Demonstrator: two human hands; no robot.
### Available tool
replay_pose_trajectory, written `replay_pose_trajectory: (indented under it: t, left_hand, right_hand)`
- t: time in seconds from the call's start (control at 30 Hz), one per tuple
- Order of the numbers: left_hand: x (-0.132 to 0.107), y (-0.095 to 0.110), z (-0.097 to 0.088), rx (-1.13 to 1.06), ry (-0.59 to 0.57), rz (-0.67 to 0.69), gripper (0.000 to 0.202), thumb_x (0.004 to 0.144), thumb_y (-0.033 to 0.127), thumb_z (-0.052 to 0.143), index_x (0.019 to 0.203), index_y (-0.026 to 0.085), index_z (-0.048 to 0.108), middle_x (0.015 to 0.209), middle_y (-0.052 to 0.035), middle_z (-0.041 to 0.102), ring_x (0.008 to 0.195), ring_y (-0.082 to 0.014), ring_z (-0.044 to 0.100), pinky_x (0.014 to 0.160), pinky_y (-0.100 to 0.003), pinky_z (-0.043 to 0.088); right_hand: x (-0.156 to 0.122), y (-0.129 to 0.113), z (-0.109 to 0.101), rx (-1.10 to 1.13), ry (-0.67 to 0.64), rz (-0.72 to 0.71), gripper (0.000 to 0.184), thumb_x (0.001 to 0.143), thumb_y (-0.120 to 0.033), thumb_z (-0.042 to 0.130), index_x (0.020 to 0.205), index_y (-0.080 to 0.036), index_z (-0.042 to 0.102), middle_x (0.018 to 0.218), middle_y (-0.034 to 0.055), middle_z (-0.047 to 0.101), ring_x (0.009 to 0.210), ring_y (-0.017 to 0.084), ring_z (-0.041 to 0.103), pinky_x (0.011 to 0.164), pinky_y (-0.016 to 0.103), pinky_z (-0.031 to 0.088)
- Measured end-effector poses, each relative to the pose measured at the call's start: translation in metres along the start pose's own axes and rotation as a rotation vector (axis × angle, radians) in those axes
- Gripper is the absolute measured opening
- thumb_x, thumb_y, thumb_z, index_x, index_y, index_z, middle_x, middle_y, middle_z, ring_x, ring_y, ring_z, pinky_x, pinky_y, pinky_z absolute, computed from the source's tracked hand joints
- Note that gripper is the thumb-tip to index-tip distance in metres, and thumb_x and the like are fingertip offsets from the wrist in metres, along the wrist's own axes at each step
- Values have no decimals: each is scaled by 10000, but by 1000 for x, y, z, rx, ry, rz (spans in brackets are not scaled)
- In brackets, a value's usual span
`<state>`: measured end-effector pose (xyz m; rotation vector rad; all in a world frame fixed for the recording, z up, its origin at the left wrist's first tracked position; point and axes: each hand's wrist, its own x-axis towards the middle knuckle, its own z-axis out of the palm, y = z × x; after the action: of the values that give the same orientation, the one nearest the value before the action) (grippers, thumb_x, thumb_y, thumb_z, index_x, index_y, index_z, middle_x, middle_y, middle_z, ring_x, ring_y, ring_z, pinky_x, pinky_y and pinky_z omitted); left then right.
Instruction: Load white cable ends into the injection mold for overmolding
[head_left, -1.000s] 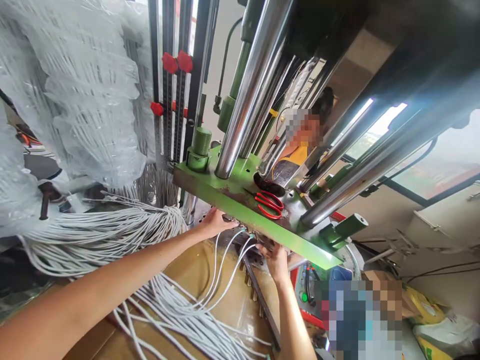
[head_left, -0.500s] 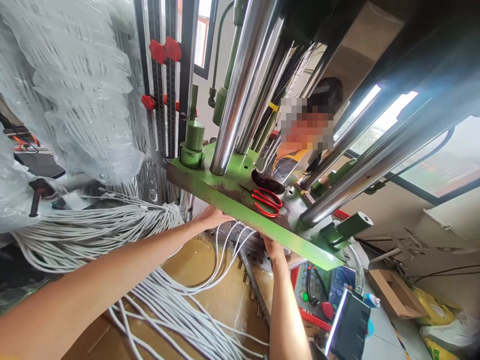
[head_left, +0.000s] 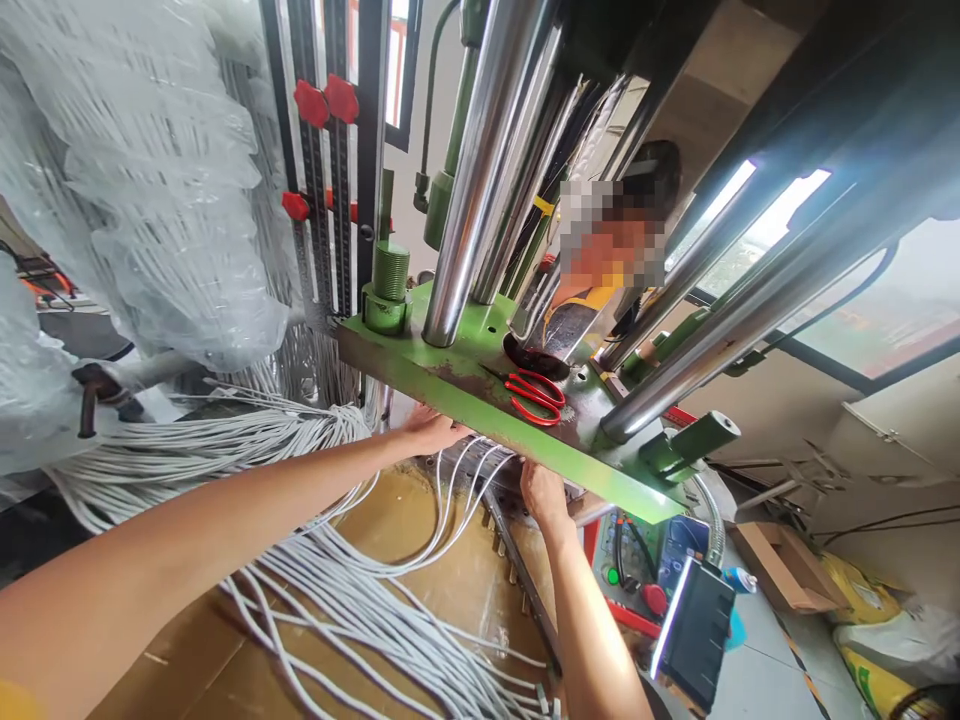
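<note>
My left hand (head_left: 431,432) reaches under the near edge of a green steel machine plate (head_left: 480,410), its fingers hidden beneath it. My right hand (head_left: 543,495) is up against the plate's underside further along, with its fingertips also out of sight. Several white cables (head_left: 450,505) rise from a large bundle between my forearms towards a metal mould (head_left: 469,462) below the plate. Red-handled scissors (head_left: 535,396) lie on top of the plate. Neither hand's grip shows.
Thick chrome columns (head_left: 480,170) rise from the plate. Bagged white cable coils (head_left: 150,190) hang at left beside a black rack with red knobs (head_left: 322,100). A person (head_left: 577,325) stands behind the machine. A control panel (head_left: 626,565), dark device (head_left: 694,632) and cardboard box (head_left: 784,567) are at lower right.
The view has shifted slightly, and both hands sit a little higher under the plate. A blurred shape at lower right has given way to the dark device.
</note>
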<state>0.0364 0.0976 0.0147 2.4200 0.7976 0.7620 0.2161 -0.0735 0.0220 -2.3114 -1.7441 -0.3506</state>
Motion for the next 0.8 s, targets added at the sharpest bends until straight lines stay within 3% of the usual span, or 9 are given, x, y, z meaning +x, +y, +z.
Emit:
replay_pose_trajectory:
  t: [0.13, 0.27, 0.57, 0.7, 0.8]
  left_hand:
    - [-8, 11, 4, 30, -67, 117, 186, 837, 333, 549, 832, 248, 714, 899, -43, 723, 937, -258, 638, 905, -339, 433]
    - [-10, 13, 4, 76, -99, 170, 204, 859, 302, 522, 827, 250, 717, 965, -55, 718, 1000, -272, 620, 960, -369, 392]
    - [-17, -2, -6, 167, -104, 158, 252, 904, 288, 468, 876, 238, 713, 836, -74, 706, 881, -255, 640, 905, -373, 403]
    - [-16, 1, -9, 188, -110, 168, 246, 898, 264, 476, 981, 246, 707, 857, -71, 706, 898, -256, 636, 927, -393, 407]
    - [-18, 10, -13, 195, -84, 173, 277, 899, 238, 480, 1094, 266, 675, 987, -71, 702, 1004, -264, 618, 1002, -433, 379]
  right_hand:
    - [-1, -20, -13, -53, -145, 5, 396, 905, -79, 411, 1229, -182, 613, 1058, 123, 695, 1016, 237, 624, 896, 365, 444]
    - [4, -35, -18, -91, -204, 19, 487, 860, -41, 387, 1282, -187, 581, 1102, 148, 681, 1036, 267, 607, 900, 377, 423]
    - [-14, -15, -13, -135, -159, 73, 528, 850, -40, 393, 1346, -177, 511, 1232, 146, 612, 1150, 257, 531, 981, 353, 355]
    - [-11, -30, -14, -135, -137, 78, 497, 876, -65, 375, 1341, -174, 515, 1210, 166, 605, 1127, 273, 529, 966, 395, 345]
    - [-1, -51, -15, -111, -127, 39, 499, 901, -100, 379, 1361, -259, 493, 1249, 142, 579, 1184, 263, 486, 988, 413, 313]
